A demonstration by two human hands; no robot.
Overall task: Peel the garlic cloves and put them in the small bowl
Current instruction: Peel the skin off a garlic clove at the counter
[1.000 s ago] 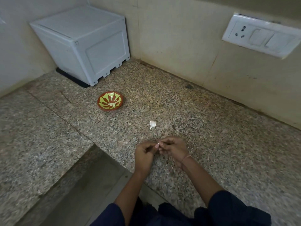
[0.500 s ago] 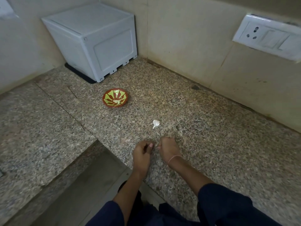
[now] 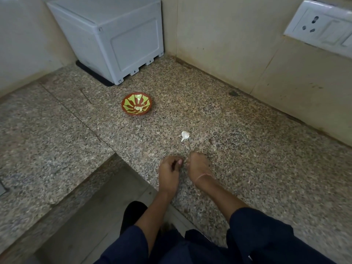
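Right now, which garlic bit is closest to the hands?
The lone white garlic piece lying on the counter, just beyond the right hand. The pale pieces in the small bowl sit farther away, to the left.

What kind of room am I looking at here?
Probably a home kitchen: a speckled stone counter running into a wall corner, a small painted bowl and a garlic clove on it, and a wall socket above.

Bare tabletop [image 3: 247, 168] runs from the hands to the small bowl [image 3: 136, 104]; only a garlic piece [image 3: 185, 135] lies between, right of that line.
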